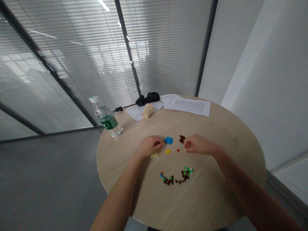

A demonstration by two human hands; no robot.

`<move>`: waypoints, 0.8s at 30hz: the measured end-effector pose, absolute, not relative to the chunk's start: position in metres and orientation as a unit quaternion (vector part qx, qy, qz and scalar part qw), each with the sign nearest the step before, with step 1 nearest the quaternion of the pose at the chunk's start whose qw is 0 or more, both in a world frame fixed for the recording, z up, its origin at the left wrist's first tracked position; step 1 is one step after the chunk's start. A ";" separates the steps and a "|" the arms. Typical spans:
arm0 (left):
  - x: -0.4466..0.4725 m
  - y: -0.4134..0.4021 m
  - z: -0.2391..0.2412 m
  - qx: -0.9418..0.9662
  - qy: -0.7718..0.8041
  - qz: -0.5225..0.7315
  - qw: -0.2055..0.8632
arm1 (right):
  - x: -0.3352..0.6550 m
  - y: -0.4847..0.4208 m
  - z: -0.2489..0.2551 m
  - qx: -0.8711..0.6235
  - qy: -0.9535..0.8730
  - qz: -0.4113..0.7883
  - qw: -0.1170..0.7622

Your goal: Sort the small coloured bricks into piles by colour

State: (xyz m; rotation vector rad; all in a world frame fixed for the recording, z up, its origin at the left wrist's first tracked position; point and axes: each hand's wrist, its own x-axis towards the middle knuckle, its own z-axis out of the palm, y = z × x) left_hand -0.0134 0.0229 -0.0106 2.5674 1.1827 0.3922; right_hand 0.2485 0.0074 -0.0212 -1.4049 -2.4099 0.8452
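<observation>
My left hand has its fingertips pinched together at the left edge of a pile of small blue building bricks; what lies between them is too small to make out. Cream bricks lie just below that hand. Curled fingers of my right hand rest beside a pile of dark brown bricks, partly covering it. A tiny white spot shows at those fingertips, its kind unclear. Between the hands are some yellow bricks and one small red brick.
Closer to me, brown and green bricks lie in a curved row on the round wooden table. A water bottle stands at the left edge. Behind are a tipped paper cup, printed sheets and a black bundle.
</observation>
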 end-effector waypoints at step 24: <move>-0.012 0.023 -0.013 0.895 0.405 0.131 0.135 | 0.238 -0.013 -0.003 -0.379 -0.815 0.437 -0.031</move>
